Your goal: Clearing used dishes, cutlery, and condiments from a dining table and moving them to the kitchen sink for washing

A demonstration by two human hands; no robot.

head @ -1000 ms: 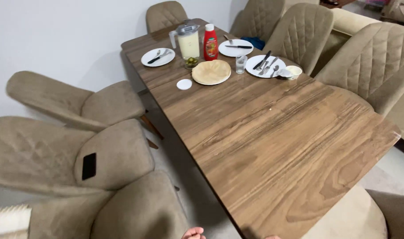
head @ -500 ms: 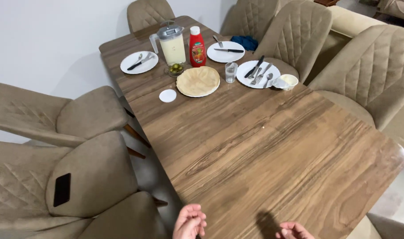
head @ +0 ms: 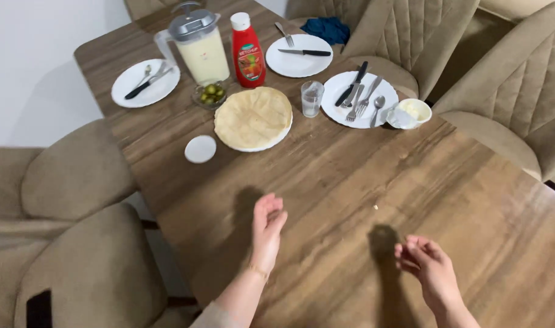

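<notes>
While both hands hover empty above the bare wooden surface (head: 350, 182), the nearest thing to them is the plate of flatbread (head: 253, 119), which serves as the landmark for everything else. The left hand (head: 267, 231) is on the near side of that plate, apart from it, fingers loosely extended and close together, edge-on to the camera and holding nothing. The right hand (head: 424, 267) is farther off, on the near right of the plate, fingers curled loosely inward, also holding nothing and touching nothing.

A small white saucer (head: 200, 149) lies just beside the plate's left edge. Beyond the plate, a little glass bowl (head: 209, 95) holds green olives; behind it stands a lidded pitcher (head: 197, 45) filled with a pale yellow liquid, and next to that an upright red sauce bottle (head: 248, 51) with a white cap. A clear drinking glass (head: 311, 98) stands just right of the plate. Farther right, a white plate (head: 341, 112) carries a knife, fork and spoon, with a small white cup (head: 414, 112) of something pale touching its right rim.

The flatbread is round, flat and covers its plate, so it shows no long axis or pointing direction.
</notes>
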